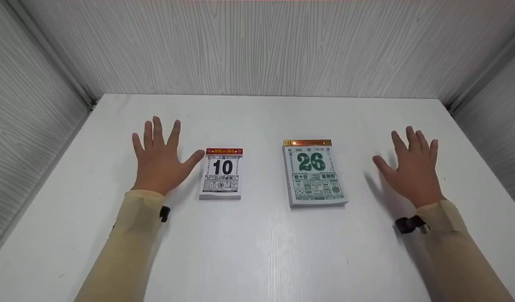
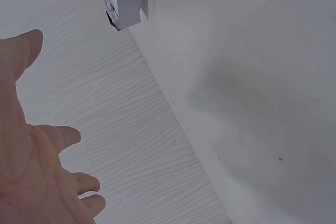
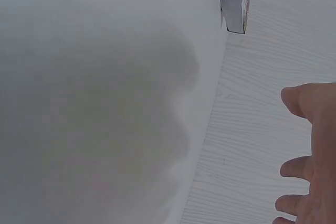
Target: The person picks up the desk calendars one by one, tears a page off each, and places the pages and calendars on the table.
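Observation:
Two tear-off calendars lie face up on the white table in the head view. The smaller calendar, with a red top strip and a black 10, is left of the middle. The larger calendar, with a shiny gold-orange strip and a green 26, lies to its right. My left hand is spread with straight fingers, its thumb tip close to the smaller calendar's top left corner; whether it touches, I cannot tell. My right hand is also spread, apart from the larger calendar on its right side. Neither hand holds anything.
The white table runs back to a pale wood-grain panel. Similar panels stand along its left and right sides. Dark wrist devices sit at both sleeve cuffs.

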### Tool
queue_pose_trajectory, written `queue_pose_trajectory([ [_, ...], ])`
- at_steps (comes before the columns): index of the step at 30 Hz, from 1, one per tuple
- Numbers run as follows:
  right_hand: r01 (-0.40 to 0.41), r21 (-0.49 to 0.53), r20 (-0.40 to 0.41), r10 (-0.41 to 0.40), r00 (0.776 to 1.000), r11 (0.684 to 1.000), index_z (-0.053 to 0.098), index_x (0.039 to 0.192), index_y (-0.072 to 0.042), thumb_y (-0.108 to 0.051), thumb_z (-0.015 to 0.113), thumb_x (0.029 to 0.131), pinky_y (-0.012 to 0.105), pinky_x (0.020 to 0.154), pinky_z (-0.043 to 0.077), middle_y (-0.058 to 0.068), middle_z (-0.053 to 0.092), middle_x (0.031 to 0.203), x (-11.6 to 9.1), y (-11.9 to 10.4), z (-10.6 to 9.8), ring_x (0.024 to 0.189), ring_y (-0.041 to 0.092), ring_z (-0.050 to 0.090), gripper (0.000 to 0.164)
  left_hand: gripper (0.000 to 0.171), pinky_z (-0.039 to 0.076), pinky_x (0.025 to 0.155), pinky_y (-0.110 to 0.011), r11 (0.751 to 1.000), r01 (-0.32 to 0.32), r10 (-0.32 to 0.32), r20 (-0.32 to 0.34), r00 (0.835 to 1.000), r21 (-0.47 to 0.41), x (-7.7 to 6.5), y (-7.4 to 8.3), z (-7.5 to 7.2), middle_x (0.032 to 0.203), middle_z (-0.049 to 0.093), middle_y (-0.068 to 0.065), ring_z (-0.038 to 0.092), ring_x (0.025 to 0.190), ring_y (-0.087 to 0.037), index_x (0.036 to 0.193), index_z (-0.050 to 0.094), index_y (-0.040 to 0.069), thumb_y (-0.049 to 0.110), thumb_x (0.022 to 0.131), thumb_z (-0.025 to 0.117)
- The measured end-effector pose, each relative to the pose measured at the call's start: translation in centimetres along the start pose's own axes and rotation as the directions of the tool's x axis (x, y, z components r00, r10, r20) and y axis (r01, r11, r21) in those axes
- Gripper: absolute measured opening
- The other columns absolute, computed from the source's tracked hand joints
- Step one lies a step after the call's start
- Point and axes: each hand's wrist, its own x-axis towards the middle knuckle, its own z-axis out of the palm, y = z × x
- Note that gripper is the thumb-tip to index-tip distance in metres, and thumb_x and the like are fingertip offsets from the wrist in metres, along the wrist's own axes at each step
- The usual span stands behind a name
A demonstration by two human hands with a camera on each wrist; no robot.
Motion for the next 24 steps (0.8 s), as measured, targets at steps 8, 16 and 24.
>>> queue_pose_trajectory([
  [8,0.012,0.013,-0.022,-0.012,1.000,1.000,0.038,0.154,0.006,-0.044,0.061,0.101,0.071,0.120,-0.004,0.037,0.023,0.161,0.3,-0.7,0.7,0.151,0.056,0.016,0.076,0.096,-0.008,0.120,-0.068,1.000,-0.029,0.029,-0.012,0.999,-0.010,0.0,0.2,0.3,0.169,0.002,-0.030,-0.001,0.157,-0.047,0.165,0.022,0.012,0.071,0.096,0.052],
  [16,-0.021,0.012,0.004,0.021,1.000,1.000,0.036,0.156,0.005,-0.046,0.059,0.102,0.069,0.120,-0.007,0.036,0.020,0.163,0.6,-1.2,0.6,0.152,0.054,0.013,0.078,0.095,-0.010,0.120,-0.067,0.999,-0.032,0.032,-0.004,0.999,-0.019,0.1,0.7,0.5,0.170,0.000,-0.028,-0.003,0.157,-0.046,0.166,0.020,0.013,0.070,0.097,0.052],
  [24,-0.012,0.020,-0.019,0.012,1.000,1.000,0.038,0.155,0.005,-0.046,0.061,0.101,0.070,0.120,-0.005,0.037,0.022,0.162,0.8,-1.6,0.8,0.151,0.055,0.015,0.078,0.094,-0.008,0.120,-0.068,1.000,-0.023,0.023,-0.017,1.000,-0.019,0.2,1.0,0.6,0.170,0.002,-0.029,-0.002,0.157,-0.046,0.166,0.022,0.013,0.069,0.097,0.053],
])
